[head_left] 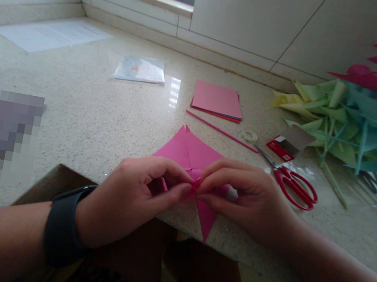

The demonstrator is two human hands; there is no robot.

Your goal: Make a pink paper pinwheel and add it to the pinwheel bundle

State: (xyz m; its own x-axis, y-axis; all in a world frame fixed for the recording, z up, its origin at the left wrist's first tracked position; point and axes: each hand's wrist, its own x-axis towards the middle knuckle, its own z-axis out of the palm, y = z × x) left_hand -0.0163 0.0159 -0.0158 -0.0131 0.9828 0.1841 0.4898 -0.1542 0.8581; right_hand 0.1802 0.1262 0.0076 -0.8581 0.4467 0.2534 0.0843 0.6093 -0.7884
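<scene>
A folded pink paper square (189,153) lies at the counter's near edge, one pointed corner hanging over the edge. My left hand (131,196) and my right hand (240,196) meet over its near side, thumbs and forefingers pinching the paper's centre together. A dark watch sits on my left wrist. What lies under my fingertips is hidden.
On the speckled stone counter (99,110) lie red-handled scissors (293,184), a roll of clear tape (250,135), a pink straw (221,131), a stack of pink paper sheets (217,100), a small red box (282,149) and a plastic packet (141,69). Several finished paper pinwheels (370,119) pile at right.
</scene>
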